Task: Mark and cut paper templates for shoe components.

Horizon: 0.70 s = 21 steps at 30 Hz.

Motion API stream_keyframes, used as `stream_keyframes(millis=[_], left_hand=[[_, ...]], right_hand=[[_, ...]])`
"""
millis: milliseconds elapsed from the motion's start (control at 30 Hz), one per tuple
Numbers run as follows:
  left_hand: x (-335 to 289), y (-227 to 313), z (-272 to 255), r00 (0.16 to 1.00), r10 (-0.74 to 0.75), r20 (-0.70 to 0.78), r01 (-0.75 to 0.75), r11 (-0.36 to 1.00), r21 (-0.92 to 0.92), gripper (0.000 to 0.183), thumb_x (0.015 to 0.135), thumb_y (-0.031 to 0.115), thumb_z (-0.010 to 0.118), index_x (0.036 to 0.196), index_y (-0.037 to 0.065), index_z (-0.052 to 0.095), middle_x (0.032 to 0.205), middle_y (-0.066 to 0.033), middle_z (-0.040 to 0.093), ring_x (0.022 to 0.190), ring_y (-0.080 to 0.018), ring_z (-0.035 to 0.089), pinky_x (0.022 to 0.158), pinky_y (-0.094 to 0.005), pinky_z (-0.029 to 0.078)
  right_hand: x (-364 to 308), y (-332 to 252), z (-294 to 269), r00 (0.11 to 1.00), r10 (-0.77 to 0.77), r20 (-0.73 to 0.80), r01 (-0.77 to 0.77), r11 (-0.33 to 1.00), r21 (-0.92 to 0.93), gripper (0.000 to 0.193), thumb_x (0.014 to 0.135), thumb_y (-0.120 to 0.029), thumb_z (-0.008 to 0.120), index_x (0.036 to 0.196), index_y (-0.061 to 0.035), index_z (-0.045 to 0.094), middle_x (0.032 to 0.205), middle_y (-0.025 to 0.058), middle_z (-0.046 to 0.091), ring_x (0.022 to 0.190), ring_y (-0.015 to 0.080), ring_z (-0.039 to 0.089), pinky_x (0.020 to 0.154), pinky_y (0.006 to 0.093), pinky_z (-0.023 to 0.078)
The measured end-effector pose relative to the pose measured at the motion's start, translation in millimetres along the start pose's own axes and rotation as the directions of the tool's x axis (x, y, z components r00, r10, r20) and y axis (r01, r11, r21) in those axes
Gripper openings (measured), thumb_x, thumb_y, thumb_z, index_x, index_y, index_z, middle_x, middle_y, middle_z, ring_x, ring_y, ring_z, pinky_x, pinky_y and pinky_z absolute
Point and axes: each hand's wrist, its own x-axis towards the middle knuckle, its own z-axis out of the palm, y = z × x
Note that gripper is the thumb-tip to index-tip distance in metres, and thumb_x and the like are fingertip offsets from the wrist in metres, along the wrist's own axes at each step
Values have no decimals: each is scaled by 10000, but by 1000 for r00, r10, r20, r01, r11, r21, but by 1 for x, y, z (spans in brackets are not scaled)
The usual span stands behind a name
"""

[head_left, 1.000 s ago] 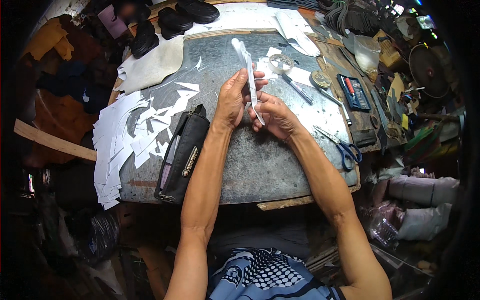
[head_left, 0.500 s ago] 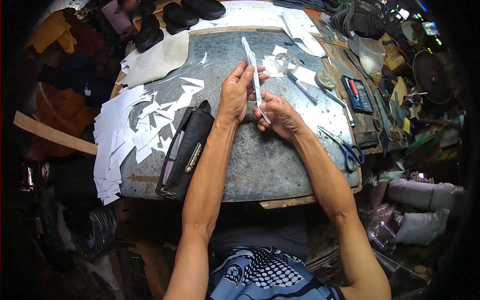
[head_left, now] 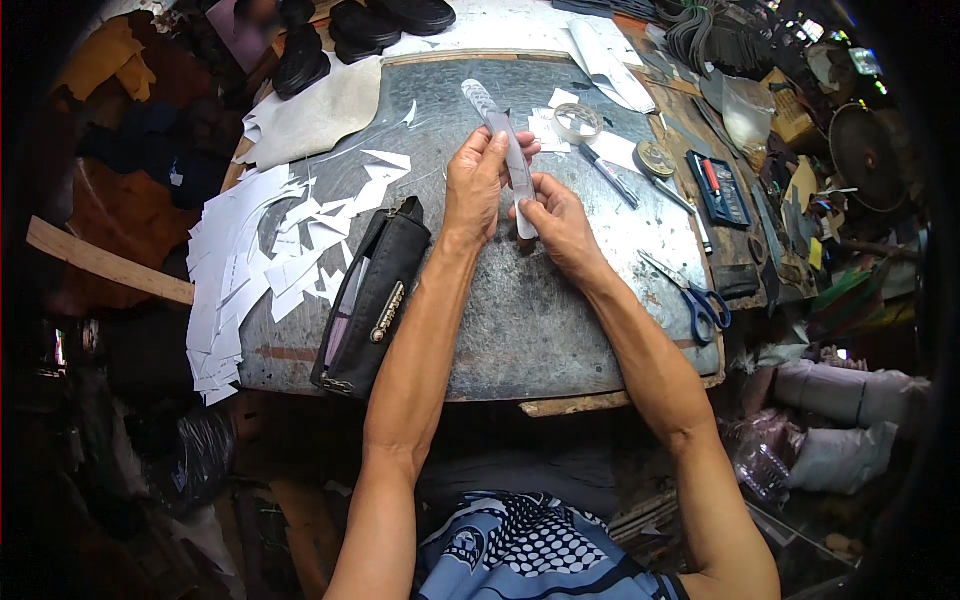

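Both hands hold a long, narrow pale grey-white strip with rounded ends (head_left: 516, 160), raised over the middle of the dark worktable (head_left: 520, 330). My left hand (head_left: 476, 180) is closed round its middle, thumb on the face. Lower down, my right hand (head_left: 560, 220) pinches the near end between thumb and fingers. What the strip is made of I cannot tell. Beside my left forearm lies a black zipped pouch (head_left: 375, 300), partly unzipped. To the right of the hands are a roll of clear tape (head_left: 577, 123), a pen (head_left: 608, 176) and blue-handled scissors (head_left: 690, 295).
Cut white paper pieces (head_left: 235, 280) cover the table's left side. A pale hide piece (head_left: 315, 115) and black shoes (head_left: 360, 35) are at the far left. On the right edge stand a round tin (head_left: 654, 160) and a blue tray (head_left: 717, 190) with a red tool.
The strip has turned from nearly edge-on to show its broad face, and its far end has tipped to the left. My right hand has shifted slightly at the near end.
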Motion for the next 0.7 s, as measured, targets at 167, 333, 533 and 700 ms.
stream_keyframes(millis=[167, 333, 533, 700], left_hand=[[0, -1, -2, 998, -8, -55, 4, 998, -68, 254, 1015, 170, 455, 1189, -6, 507, 1075, -174, 631, 1002, -264, 653, 907, -387, 536], [5, -2, -11, 996, 3, -86, -22, 976, -216, 262, 1011, 156, 448, 1219, -1, 474, 1027, -168, 630, 942, -263, 654, 890, -405, 533], [5, 7, -6, 998, 47, -51, -55, 985, -163, 278, 981, 147, 444, 1224, 12, 447, 984, -168, 628, 902, -262, 648, 864, -391, 526], [4, 2, -7, 998, 57, -10, -58, 986, -156, 261, 965, 150, 444, 1191, 21, 457, 964, -166, 637, 914, -269, 647, 874, -397, 516]], right_hand=[[1, 8, 1, 999, -34, -8, 33, 997, -74, 268, 915, -111, 532, 1145, 22, 566, 821, 44, 643, 677, 65, 566, 593, 226, 447], [1, 10, -1, 991, -127, -51, 91, 886, -454, 268, 879, -129, 584, 1098, 20, 626, 804, 120, 669, 649, 135, 592, 603, 298, 468], [3, 1, -10, 986, -164, -29, 104, 744, -660, 246, 850, -157, 644, 1020, 18, 675, 942, 197, 691, 890, 326, 676, 798, 380, 513], [6, 5, -14, 979, -202, -40, 116, 704, -701, 252, 844, -150, 647, 1034, 14, 678, 980, 193, 688, 924, 315, 668, 838, 381, 507]])
